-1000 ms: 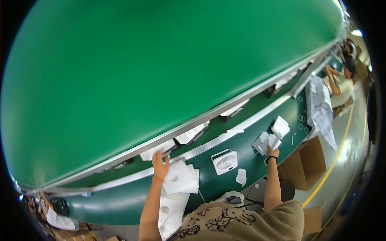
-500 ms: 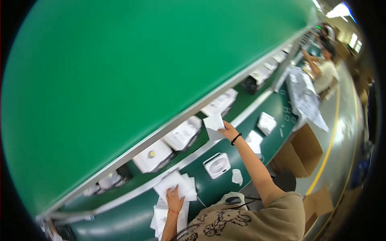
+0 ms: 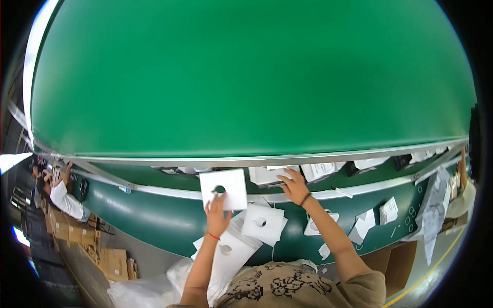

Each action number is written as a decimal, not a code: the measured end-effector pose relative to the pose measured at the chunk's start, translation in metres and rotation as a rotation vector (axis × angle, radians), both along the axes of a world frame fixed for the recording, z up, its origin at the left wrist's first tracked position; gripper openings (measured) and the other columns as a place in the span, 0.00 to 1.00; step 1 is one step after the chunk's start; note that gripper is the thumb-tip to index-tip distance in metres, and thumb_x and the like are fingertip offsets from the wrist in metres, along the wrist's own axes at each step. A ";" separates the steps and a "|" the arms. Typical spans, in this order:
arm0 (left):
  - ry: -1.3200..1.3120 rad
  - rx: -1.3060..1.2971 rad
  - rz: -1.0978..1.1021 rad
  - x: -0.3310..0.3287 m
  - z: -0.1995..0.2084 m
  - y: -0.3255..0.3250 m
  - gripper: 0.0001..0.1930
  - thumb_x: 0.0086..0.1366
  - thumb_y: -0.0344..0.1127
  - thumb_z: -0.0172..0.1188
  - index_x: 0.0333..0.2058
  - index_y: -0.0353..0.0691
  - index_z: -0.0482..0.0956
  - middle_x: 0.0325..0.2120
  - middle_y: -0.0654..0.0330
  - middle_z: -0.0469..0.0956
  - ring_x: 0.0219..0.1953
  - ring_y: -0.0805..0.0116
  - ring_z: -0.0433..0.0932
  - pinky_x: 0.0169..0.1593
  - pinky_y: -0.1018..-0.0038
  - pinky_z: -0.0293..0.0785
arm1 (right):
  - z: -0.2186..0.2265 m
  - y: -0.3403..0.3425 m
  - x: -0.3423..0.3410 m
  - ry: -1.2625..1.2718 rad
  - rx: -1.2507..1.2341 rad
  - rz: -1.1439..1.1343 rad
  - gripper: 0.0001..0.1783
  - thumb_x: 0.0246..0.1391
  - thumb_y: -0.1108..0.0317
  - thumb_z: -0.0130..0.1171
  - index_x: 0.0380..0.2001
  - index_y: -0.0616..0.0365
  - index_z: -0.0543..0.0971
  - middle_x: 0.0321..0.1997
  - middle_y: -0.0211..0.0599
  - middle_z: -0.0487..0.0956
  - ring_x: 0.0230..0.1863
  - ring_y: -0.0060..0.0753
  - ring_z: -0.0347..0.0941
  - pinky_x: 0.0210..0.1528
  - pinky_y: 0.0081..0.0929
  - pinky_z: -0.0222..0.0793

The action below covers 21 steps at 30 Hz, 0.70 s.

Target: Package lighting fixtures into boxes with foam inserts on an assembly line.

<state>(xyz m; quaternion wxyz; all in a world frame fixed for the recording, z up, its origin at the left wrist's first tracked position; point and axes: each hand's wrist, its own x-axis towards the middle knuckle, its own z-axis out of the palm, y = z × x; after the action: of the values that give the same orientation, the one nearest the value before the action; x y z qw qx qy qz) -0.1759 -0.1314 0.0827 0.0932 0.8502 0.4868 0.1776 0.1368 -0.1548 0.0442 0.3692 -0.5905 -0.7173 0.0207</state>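
My left hand (image 3: 217,218) grips the lower edge of a square white foam sheet (image 3: 233,187) with a round hole, held up at the conveyor's near rail. Below it on the bench lie more white foam sheets with holes (image 3: 275,223), loosely stacked toward my lap. Over an open white box (image 3: 261,177) on the line, my right hand (image 3: 294,187) has its fingers spread, with no item visible in them. A white piece lies at that box's far side, partly behind the fingers. Beneath my right forearm sits a white square device with a round grille (image 3: 314,226).
More white boxes (image 3: 321,170) line the conveyor under a large green overhead panel (image 3: 251,77). Papers (image 3: 363,225) and a booklet stack (image 3: 389,210) lie to the right. Cardboard cartons (image 3: 400,267) stand beside the bench. Co-workers (image 3: 67,200) sit at both far ends.
My view has swung leftward and levelled. The left hand has lifted a foam sheet off the stack. The white folded sheet no longer shows in my right hand, which is now over a box.
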 end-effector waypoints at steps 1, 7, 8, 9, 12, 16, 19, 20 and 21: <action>-0.018 0.019 0.028 -0.008 0.000 0.016 0.33 0.47 0.33 0.58 0.54 0.41 0.58 0.52 0.52 0.61 0.59 0.57 0.55 0.58 0.55 0.46 | -0.002 -0.015 0.005 0.097 -0.034 -0.016 0.18 0.43 0.72 0.53 0.42 0.51 0.72 0.48 0.44 0.66 0.49 0.50 0.61 0.53 0.43 0.55; -0.039 0.099 0.217 -0.037 -0.039 0.147 0.29 0.48 0.32 0.58 0.51 0.39 0.61 0.51 0.51 0.62 0.54 0.52 0.59 0.57 0.54 0.50 | -0.029 -0.120 0.093 0.168 -0.036 -0.532 0.16 0.42 0.76 0.50 0.40 0.58 0.71 0.43 0.46 0.69 0.48 0.48 0.62 0.50 0.39 0.57; 0.006 0.064 0.234 -0.032 -0.047 0.167 0.26 0.49 0.33 0.57 0.49 0.39 0.64 0.49 0.51 0.65 0.52 0.52 0.62 0.56 0.53 0.52 | -0.054 -0.148 0.118 0.163 -0.071 -0.735 0.19 0.42 0.75 0.51 0.42 0.59 0.69 0.44 0.47 0.68 0.48 0.50 0.62 0.51 0.40 0.56; 0.151 0.016 0.253 -0.024 -0.054 0.185 0.21 0.50 0.35 0.55 0.45 0.40 0.68 0.46 0.51 0.68 0.50 0.52 0.64 0.55 0.54 0.53 | -0.083 -0.176 0.144 0.131 -0.133 -0.950 0.21 0.42 0.72 0.53 0.44 0.58 0.68 0.44 0.48 0.68 0.48 0.51 0.62 0.51 0.40 0.56; 0.442 -0.114 0.206 -0.023 -0.089 0.229 0.18 0.54 0.40 0.49 0.43 0.44 0.73 0.45 0.54 0.71 0.50 0.55 0.66 0.54 0.58 0.57 | -0.128 -0.239 0.178 0.090 -0.699 -1.610 0.32 0.43 0.56 0.59 0.50 0.57 0.64 0.47 0.52 0.67 0.52 0.53 0.60 0.53 0.41 0.56; 0.329 -0.387 0.267 0.009 -0.122 0.245 0.21 0.59 0.39 0.39 0.51 0.40 0.65 0.57 0.55 0.55 0.60 0.58 0.52 0.54 0.45 0.54 | -0.149 -0.301 0.181 0.484 -0.919 -1.902 0.42 0.38 0.42 0.60 0.54 0.50 0.61 0.52 0.50 0.63 0.54 0.53 0.59 0.54 0.43 0.56; 0.046 -0.324 0.255 -0.020 -0.196 0.252 0.21 0.57 0.39 0.43 0.50 0.43 0.67 0.54 0.55 0.60 0.58 0.58 0.57 0.55 0.53 0.55 | -0.154 -0.291 0.170 0.521 -1.056 -1.909 0.48 0.31 0.37 0.62 0.56 0.44 0.58 0.56 0.47 0.60 0.54 0.50 0.60 0.53 0.45 0.57; -0.084 -0.287 0.256 -0.041 -0.221 0.249 0.21 0.56 0.40 0.45 0.49 0.45 0.68 0.53 0.55 0.63 0.56 0.58 0.59 0.56 0.56 0.55 | -0.154 -0.276 0.169 0.512 -1.060 -1.872 0.48 0.31 0.37 0.62 0.56 0.44 0.58 0.56 0.47 0.60 0.54 0.50 0.60 0.53 0.45 0.57; -0.216 -0.258 0.223 -0.041 -0.225 0.251 0.20 0.55 0.40 0.47 0.49 0.46 0.69 0.51 0.56 0.65 0.55 0.58 0.62 0.56 0.60 0.56 | -0.150 -0.274 0.168 0.498 -1.131 -1.911 0.51 0.28 0.37 0.63 0.56 0.45 0.57 0.55 0.46 0.61 0.55 0.50 0.60 0.53 0.45 0.57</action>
<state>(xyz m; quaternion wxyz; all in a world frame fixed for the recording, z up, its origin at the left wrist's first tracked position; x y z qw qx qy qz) -0.2173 0.1199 -0.1420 0.2329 0.7479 0.5839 0.2132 0.3045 -0.4284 -0.1057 0.0467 -0.9570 0.2317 0.1681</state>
